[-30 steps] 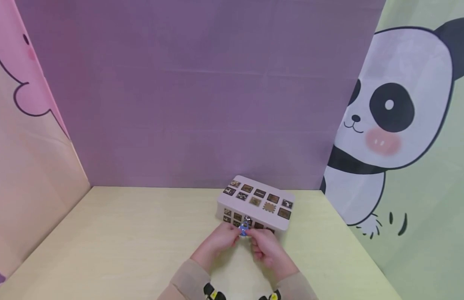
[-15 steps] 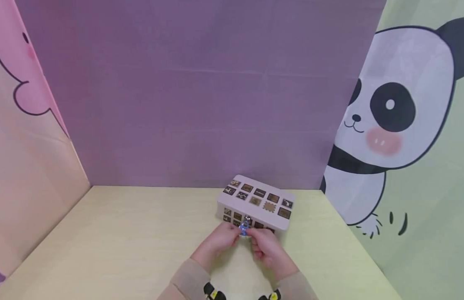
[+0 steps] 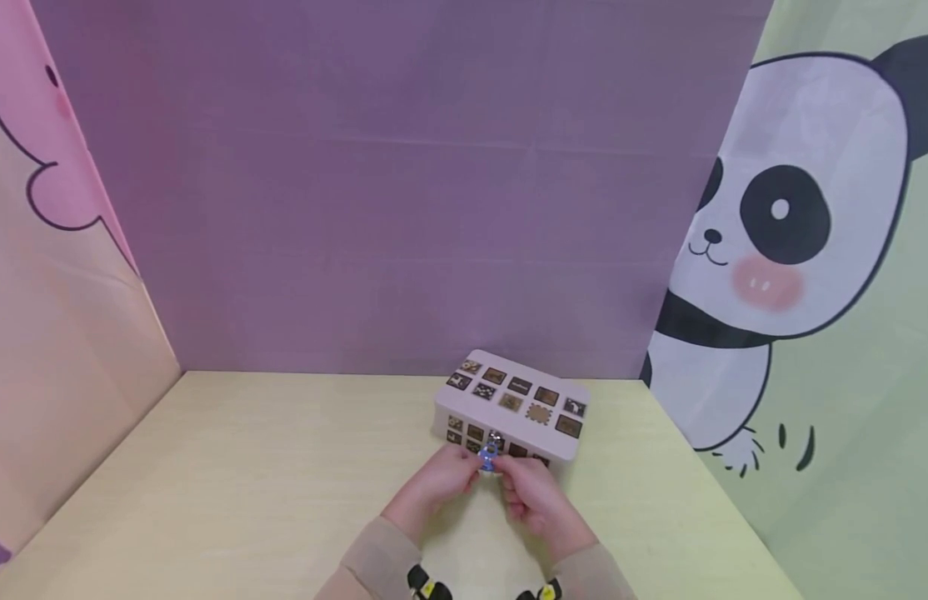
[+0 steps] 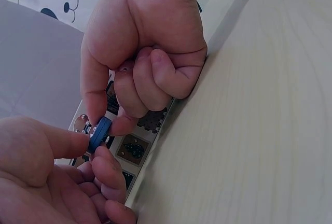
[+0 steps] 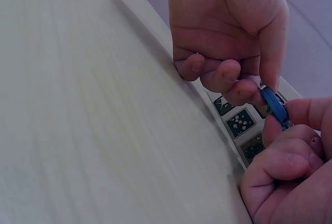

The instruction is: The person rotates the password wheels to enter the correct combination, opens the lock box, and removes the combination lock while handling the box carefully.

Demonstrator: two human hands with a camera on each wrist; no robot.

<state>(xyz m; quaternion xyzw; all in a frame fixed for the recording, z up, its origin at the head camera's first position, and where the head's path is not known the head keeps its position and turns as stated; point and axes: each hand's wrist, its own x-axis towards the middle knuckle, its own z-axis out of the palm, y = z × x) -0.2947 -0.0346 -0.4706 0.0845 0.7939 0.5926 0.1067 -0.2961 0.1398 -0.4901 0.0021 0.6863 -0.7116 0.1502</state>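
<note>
A small blue padlock [image 3: 487, 458] hangs at the metal clasp [image 3: 496, 437] on the front of a pale box [image 3: 512, 404] printed with dark square pictures. From the left, my left hand [image 3: 445, 472] pinches the padlock between thumb and index finger. My right hand [image 3: 535, 490] pinches its other side, the remaining fingers curled into the palm. Close up in the left wrist view, the blue padlock body [image 4: 99, 135] is seen edge-on between both sets of fingertips. Fingers hide much of it in the right wrist view, where the blue edge [image 5: 275, 105] shows.
The box stands on a light wooden table [image 3: 284, 483], near its back edge and turned at an angle. Behind rises a purple backdrop [image 3: 404, 192]. A panda-printed panel [image 3: 831, 292] flanks the right side, a pink-figured panel [image 3: 67, 333] the left.
The blue padlock tilts slightly between my fingers. Both hands and the box stay in place.
</note>
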